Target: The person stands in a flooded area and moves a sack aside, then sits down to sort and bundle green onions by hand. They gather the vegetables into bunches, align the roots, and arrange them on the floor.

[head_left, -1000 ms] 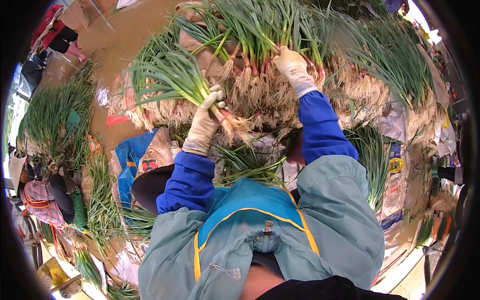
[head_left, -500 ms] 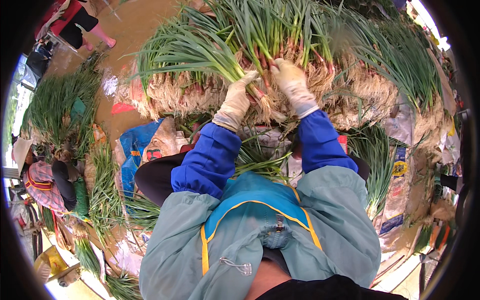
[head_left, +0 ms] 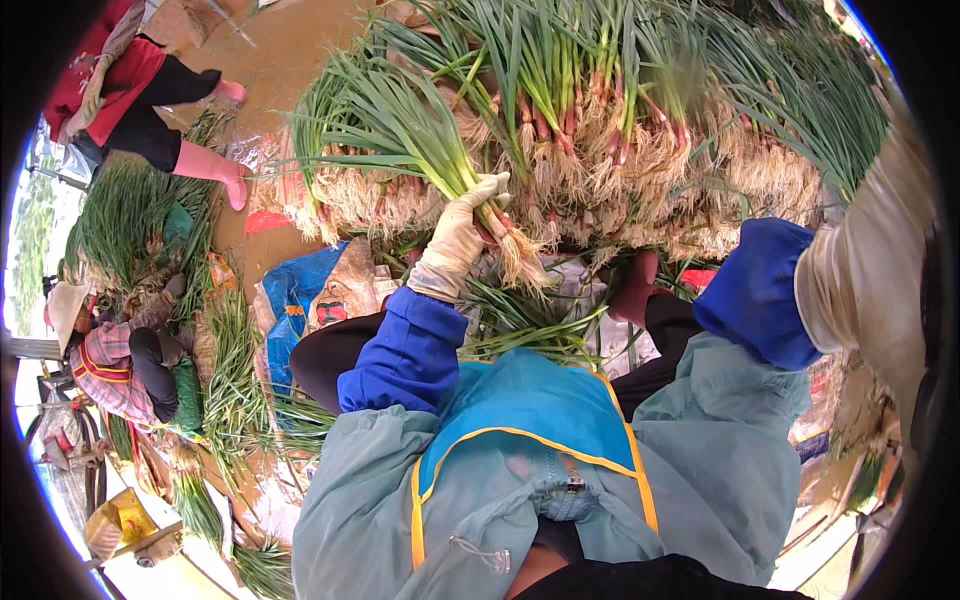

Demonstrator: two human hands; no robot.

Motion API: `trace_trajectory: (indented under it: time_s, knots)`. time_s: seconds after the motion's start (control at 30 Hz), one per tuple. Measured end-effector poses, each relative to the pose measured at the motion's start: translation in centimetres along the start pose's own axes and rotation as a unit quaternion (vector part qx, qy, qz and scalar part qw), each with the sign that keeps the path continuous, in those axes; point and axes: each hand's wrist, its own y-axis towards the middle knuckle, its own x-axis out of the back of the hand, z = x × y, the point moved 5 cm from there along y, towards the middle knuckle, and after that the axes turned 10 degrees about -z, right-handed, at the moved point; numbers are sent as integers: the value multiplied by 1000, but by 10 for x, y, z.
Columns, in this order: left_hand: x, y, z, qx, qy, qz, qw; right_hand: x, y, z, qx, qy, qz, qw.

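My left hand point(head_left: 460, 235), in a pale glove, is closed round a bunch of spring onions point(head_left: 440, 150). Their green leaves point up and to the left, and the reddish stems and pale roots hang out below the fist. Behind it lies a long row of spring onions point(head_left: 560, 100), roots toward me. My right hand point(head_left: 875, 240), also gloved, is raised close to the camera at the right rim. It is blurred there, and its fingers do not show clearly.
Loose green stalks point(head_left: 535, 315) lie before my knees. A blue plastic sheet point(head_left: 290, 290) is at left. Further left a person in a pale hat point(head_left: 68, 305) sits by a heap of spring onions point(head_left: 125, 215). Another person in pink boots point(head_left: 215, 170) stands at upper left.
My right hand has left the row and swung right, up close to the camera. My left hand keeps its bunch, slightly lower and further left. The person in pink boots has come nearer.
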Motion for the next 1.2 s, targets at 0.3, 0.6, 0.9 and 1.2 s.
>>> trace_trajectory:
  time_s: [0.3, 0.6, 0.9, 1.2]
  knots:
    - [4, -3, -1, 1, -8, 28, 1000, 5, -10, -1, 5, 7, 10, 1000]
    - [-7, -15, -4, -4, 24, 74, 997, 8, -10, -2, 17, 4, 19, 1000]
    - [-9, -10, -5, 15, 16, -19, 1000, 22, -24, -18, -3, 3, 22, 1000]
    - [3, -5, 3, -19, 37, 27, 999, 3, -30, -30, 65, -21, 29, 997]
